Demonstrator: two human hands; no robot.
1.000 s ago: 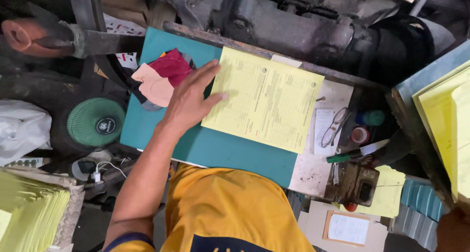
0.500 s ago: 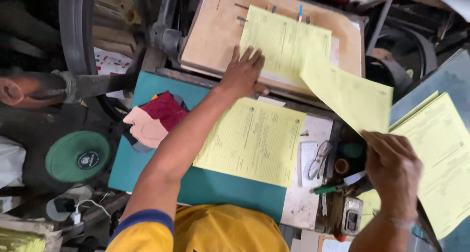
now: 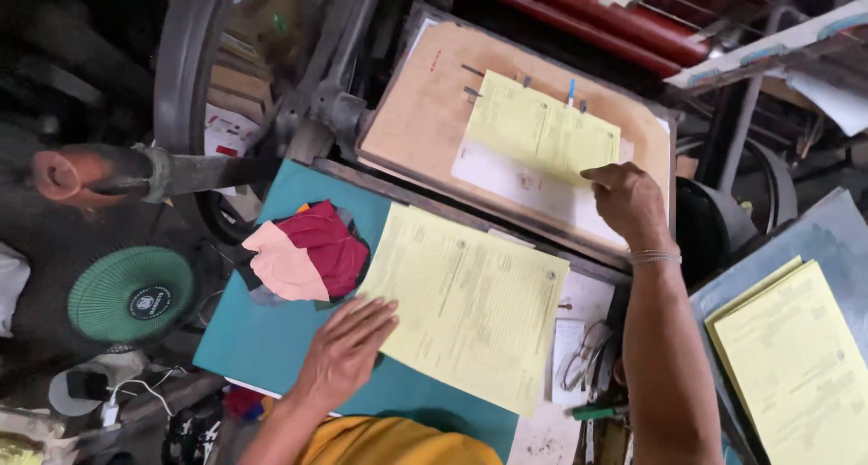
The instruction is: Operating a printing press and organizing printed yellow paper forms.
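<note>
Right grip (image 3: 627, 201) presses fingertips on the yellow sheet (image 3: 541, 129) lying on the tan board (image 3: 416, 112), clasping nothing. Left grip (image 3: 348, 347) (fingers spread flat) rests on the teal desk (image 3: 262, 338), touching the yellow stack (image 3: 466, 302).

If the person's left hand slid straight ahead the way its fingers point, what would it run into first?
The left hand points up and right, fingertips at the edge of the yellow paper stack. It would probably slide onto that stack first; the rags lie off to the side.

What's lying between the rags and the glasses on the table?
In the head view, the stack of yellow sheets lies between the rags and the glasses, with the left hand at its near edge.
</note>
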